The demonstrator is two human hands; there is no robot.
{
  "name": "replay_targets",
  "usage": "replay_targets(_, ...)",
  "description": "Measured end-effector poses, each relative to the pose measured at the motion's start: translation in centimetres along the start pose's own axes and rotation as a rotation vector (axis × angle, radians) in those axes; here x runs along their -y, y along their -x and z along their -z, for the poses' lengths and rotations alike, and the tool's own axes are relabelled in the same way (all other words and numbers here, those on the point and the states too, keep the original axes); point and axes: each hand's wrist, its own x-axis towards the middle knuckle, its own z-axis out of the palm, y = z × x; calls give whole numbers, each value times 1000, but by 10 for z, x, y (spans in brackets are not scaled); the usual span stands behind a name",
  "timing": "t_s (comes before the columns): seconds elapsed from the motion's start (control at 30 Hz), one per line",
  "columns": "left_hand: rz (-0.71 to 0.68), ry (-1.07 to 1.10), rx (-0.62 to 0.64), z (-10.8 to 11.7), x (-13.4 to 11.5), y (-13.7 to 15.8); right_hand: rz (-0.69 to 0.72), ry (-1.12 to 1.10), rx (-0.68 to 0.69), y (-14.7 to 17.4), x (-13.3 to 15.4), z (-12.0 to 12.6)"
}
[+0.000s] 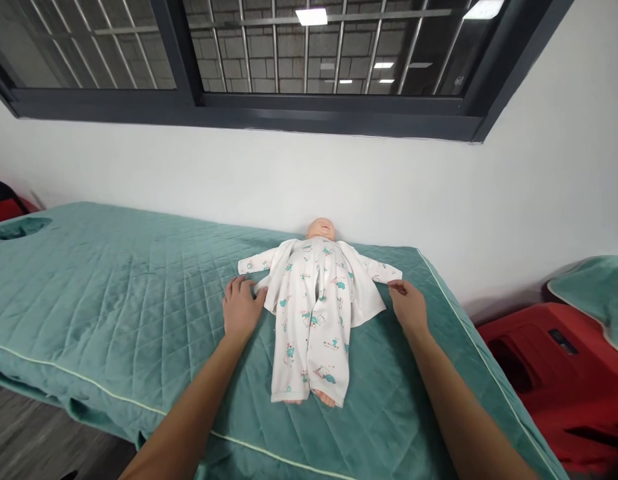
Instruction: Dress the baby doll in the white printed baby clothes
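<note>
A baby doll (321, 229) lies on its back on the green quilted bed cover (153, 287), its head by the wall and its feet towards me. It wears a white printed baby shirt (366, 293) with the front panels spread and both sleeves out sideways. White printed pants (311, 333) lie over its body and legs; the toes show below the cuffs. My left hand (241, 307) is closed on the shirt's edge, just below the left sleeve. At the opposite sleeve, my right hand (407, 303) pinches the cuff between thumb and fingers.
Behind the bed is a white wall (189, 173) with a dark-framed window (333, 120) above. A red plastic stool (553, 380) stands at the right, with green fabric (593, 293) on top. The bed cover has a hole (19, 228) at the far left.
</note>
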Motion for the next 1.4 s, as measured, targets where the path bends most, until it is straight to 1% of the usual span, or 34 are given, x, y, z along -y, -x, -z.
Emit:
replay_targets(0.1,27,-91,11,-4,-6,-5,31,64,104,-24,-1,-10)
replay_targets(0.17,24,-106,37,-4,-7,-7,61,98,158,-25,1,-18)
replay_targets(0.23,9,-82,60,-4,-6,-8,85,120,204,-17,5,-25)
replay_targets(0.33,29,48,42,-2,-2,-10,105,165,264,-2,12,-29)
replay_targets(0.43,192,283,-52,0,2,-12,82,192,311,6,19,-29)
replay_targets(0.47,248,349,-83,1,3,-12,52,127,313,7,20,-28)
replay_targets(0.53,311,423,-130,3,4,-11,-32,-120,283,6,22,-26)
replay_targets(0.6,314,443,-156,4,3,-10,-106,-376,224,5,21,-21)
replay_targets(0.67,318,440,-169,6,1,-9,-154,-527,188,2,19,-14)
replay_targets(0.77,329,426,-161,8,-1,-10,-204,-646,158,-2,13,-2)
replay_targets(0.83,332,419,-148,8,-2,-11,-261,-739,139,-2,11,3)
replay_targets(0.93,343,396,-132,6,-1,-12,-355,-842,117,3,13,4)
replay_targets(1.03,349,372,-122,5,0,-12,-378,-853,86,9,23,-3)
replay_targets(1.13,343,354,-100,6,-1,-11,-406,-836,39,8,43,-9)
replay_targets(1.2,337,333,-81,7,-2,-11,-349,-763,5,4,63,-11)
replay_targets(1.27,334,302,-66,8,-3,-11,-239,-696,-11,4,89,-12)
replay_targets(1.33,333,275,-54,8,-3,-11,-78,-612,36,11,115,-12)
replay_targets(1.37,332,268,-51,8,-3,-11,50,-517,95,18,126,-13)
replay_targets(1.4,331,265,-47,8,-3,-11,199,-376,176,27,135,-14)
